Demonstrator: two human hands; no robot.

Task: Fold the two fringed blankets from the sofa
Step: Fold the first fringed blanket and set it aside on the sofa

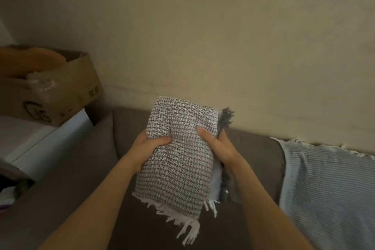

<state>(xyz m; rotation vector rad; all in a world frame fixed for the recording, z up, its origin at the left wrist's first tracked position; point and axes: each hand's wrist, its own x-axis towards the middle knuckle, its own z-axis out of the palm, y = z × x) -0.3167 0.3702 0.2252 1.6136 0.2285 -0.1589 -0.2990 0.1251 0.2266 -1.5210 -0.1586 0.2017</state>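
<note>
A grey-and-white woven blanket with white fringe at its lower edge is folded into a thick rectangle and held up over the sofa. My left hand grips its left edge, thumb on the front. My right hand holds its right edge, thumb on the front and fingers behind. A second, light blue blanket with white fringe lies spread flat over the sofa's back and seat at the right.
A cardboard box with an orange cushion and plastic wrap sits on a white surface left of the sofa. A cream wall rises behind the sofa. Dark items lie at the far lower left.
</note>
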